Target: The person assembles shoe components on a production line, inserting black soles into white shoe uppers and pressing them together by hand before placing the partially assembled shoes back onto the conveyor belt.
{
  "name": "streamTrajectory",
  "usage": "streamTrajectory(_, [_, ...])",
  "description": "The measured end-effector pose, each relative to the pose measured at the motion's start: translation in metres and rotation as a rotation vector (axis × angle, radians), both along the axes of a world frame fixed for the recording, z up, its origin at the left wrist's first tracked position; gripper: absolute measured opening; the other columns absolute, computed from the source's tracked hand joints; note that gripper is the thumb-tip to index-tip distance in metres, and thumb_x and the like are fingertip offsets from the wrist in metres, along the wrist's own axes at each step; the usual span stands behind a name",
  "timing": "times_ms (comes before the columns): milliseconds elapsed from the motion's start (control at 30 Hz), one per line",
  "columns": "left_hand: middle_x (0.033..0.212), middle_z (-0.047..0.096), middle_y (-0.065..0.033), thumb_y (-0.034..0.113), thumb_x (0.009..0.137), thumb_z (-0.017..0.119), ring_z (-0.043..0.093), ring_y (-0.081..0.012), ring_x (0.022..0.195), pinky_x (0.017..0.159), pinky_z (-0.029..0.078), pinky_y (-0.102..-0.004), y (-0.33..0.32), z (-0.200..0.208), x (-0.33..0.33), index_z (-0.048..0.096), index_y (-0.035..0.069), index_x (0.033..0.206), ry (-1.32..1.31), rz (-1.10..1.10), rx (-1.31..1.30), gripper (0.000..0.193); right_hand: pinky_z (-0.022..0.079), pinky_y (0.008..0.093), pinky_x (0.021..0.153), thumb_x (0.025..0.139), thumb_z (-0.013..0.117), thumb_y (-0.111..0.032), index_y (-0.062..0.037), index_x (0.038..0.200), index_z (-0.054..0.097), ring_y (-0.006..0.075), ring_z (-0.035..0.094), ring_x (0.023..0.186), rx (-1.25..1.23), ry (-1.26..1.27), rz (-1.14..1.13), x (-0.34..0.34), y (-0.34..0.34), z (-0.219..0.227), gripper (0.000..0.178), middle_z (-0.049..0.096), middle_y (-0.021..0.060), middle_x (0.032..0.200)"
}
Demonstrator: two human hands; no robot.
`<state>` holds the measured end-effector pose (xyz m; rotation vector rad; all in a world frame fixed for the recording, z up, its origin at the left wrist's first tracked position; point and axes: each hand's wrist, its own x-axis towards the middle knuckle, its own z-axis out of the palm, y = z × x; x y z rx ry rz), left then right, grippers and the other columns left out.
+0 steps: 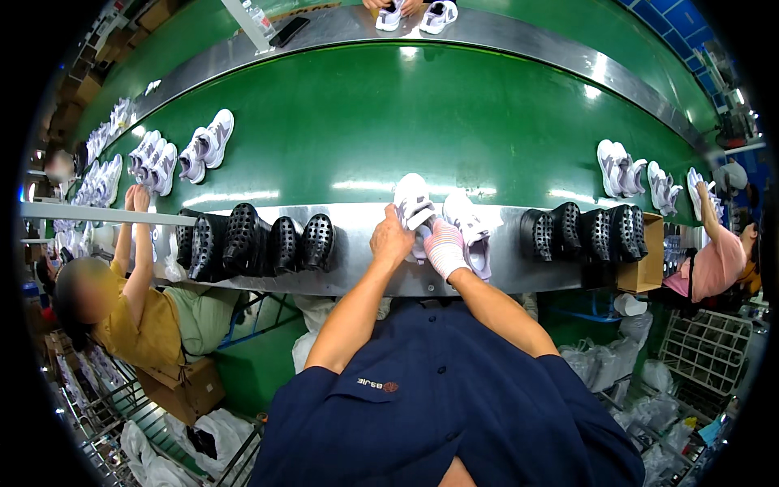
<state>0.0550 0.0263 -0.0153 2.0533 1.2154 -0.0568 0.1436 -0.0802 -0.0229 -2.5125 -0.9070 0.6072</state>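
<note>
So on my far left there's a co-worker in a mustard top, both arms stretched toward a bunch of white shoes sitting on the green surface. Next along, on the steel ledge in front of me, there's a row of shiny black forms dotted with holes. Way across from me, a bottle and a phone are by a white post. Then my left hand, bare, fingers closed around the left side of a white and lilac shoe that's right in front of my chest, toe pointing away from me. My right hand has a pink striped glove on and is up against that same shoe, near its opening; the fingertips are hidden, so I can't tell if they're pinching it or just tucked in. Right beside the glove is the other shoe, sitting on the ledge, toe away from me too. Further right it's more black forms, then an open cardboard box, more white shoes behind on the green, and a co-worker in pink reaching over at the end.
</note>
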Motion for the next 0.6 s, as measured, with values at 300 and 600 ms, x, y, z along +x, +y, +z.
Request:
streamTrajectory(300, [0.090, 0.072, -0.0262, 0.018, 0.081, 0.072, 0.070, -0.0471, 0.087, 0.078, 0.054, -0.0544, -0.008, -0.018, 0.002, 0.053, 0.000, 0.127, -0.023, 0.041, 0.130, 0.053, 0.053, 0.0508, 0.081, 0.085, 0.064, -0.023, -0.0010, 0.101, 0.067, 0.0451, 0.068, 0.090, -0.093, 0.044, -0.115, -0.002, 0.009, 0.004, 0.027, 0.069, 0.0280, 0.089])
streamTrajectory(600, [0.109, 0.063, -0.0183, 0.006, 0.080, 0.070, 0.058, -0.0385, 0.105, 0.090, 0.050, -0.0467, -0.035, 0.047, -0.086, 0.061, 0.001, 0.111, -0.410, -0.415, 0.277, 0.032, 0.054, 0.0474, 0.083, 0.085, 0.068, -0.032, -0.0050, 0.113, 0.067, 0.0408, 0.069, 0.088, 0.051, 0.067, -0.408, 0.034, -0.131, 0.089, 0.038, 0.072, 0.0207, 0.093])
